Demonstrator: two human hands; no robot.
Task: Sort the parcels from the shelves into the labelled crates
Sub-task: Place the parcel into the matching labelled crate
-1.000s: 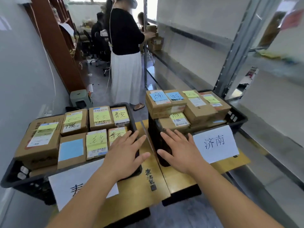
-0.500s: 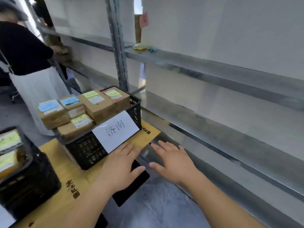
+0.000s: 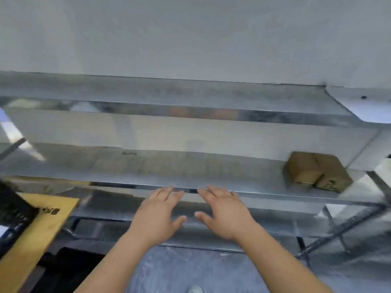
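- L hand (image 3: 157,216): palm down, fingers straight and a bit spread, wide grip, holding nothing; fingertips reach toward the front edge of the middle shelf (image 3: 190,170), can't tell if they touch it
- R hand (image 3: 223,215): same pose just beside the L, thumbs pointing at each other w/ a small gap between; wide grip, nothing in it
- Both forearms bare, coming up from the bottom of the view
- Parcels (image 3: 317,171): two brown cardboard boxes touching side by side at the far R end of the middle shelf, well apart from both hands; printing on one face too blurred to read
- Upper shelf (image 3: 169,94): metal, runs across above, white wall behind
- Lower shelf level sits under the hands, grey floor (image 3: 190,269) below
- Yellow counter (image 3: 42,225) at L edge w/ part of a black crate (image 3: 12,208) on it; contents out of view
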